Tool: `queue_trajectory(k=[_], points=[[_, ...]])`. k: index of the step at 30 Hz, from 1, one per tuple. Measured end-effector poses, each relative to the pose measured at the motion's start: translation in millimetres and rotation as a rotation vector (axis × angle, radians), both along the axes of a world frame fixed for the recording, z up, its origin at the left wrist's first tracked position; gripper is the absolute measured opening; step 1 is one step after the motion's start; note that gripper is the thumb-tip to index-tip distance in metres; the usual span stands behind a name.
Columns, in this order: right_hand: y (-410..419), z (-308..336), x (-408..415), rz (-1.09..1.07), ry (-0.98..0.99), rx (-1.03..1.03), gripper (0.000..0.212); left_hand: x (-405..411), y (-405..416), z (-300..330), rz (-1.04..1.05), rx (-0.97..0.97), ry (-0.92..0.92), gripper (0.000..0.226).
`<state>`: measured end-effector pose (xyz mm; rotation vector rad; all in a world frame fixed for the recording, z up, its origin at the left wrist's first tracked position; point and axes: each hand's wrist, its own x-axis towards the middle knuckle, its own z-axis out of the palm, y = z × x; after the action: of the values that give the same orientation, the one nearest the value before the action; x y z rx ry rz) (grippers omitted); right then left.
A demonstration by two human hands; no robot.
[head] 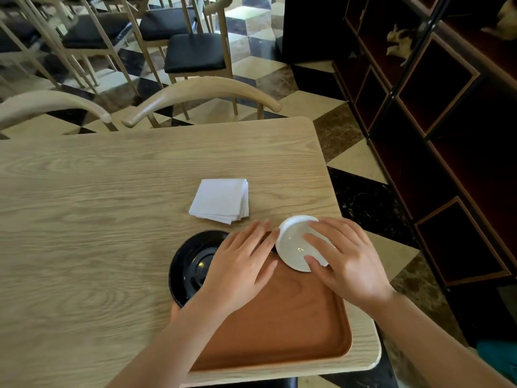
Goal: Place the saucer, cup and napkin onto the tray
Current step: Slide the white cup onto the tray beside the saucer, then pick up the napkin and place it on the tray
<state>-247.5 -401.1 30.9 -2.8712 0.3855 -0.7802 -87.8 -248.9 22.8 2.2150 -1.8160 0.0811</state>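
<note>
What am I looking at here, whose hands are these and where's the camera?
There is no machine. A person wears one camera on their head, looking forward and down, so both arms come in from the bottom of the picture. They stand at a light wooden table. A brown tray sits at its near right corner. The left hand holds a black saucer over the tray's left edge; the thumb seems to curl under it. The right hand grips a white cup, tilted so that you see inside. A folded white napkin lies on the table beyond the tray, untouched. Chairs stand behind the table.
</note>
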Motion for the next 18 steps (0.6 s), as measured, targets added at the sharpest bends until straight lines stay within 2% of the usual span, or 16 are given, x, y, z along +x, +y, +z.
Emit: queue_trajectory(k=[3, 6, 9, 12, 15, 18], points=[[2, 7, 50, 0.012, 0.024, 0.006, 0.026, 32, 0, 7, 0.036, -0.027, -0.053, 0.043], [2, 6, 104, -0.036, 0.155, 0.119, 0.037, 76, -5, 9, 0.140, -0.016, -0.060, 0.040], [-5, -7, 149, -0.090, 0.364, 0.247, 0.050, 116, -15, 2, 0.253, 0.137, -0.023, 0.047], [-11, -26, 179, -0.112, 0.581, 0.240, 0.059, 144, -23, -18, 0.259, 0.345, -0.068, 0.052], [-11, -41, 193, -0.114, 0.706, 0.252, 0.064, 156, -26, -34, 0.251, 0.462, -0.035, 0.054], [-9, -48, 202, -0.141, 0.778, 0.282, 0.068, 160, -24, -43, 0.279, 0.491, 0.074, 0.054]])
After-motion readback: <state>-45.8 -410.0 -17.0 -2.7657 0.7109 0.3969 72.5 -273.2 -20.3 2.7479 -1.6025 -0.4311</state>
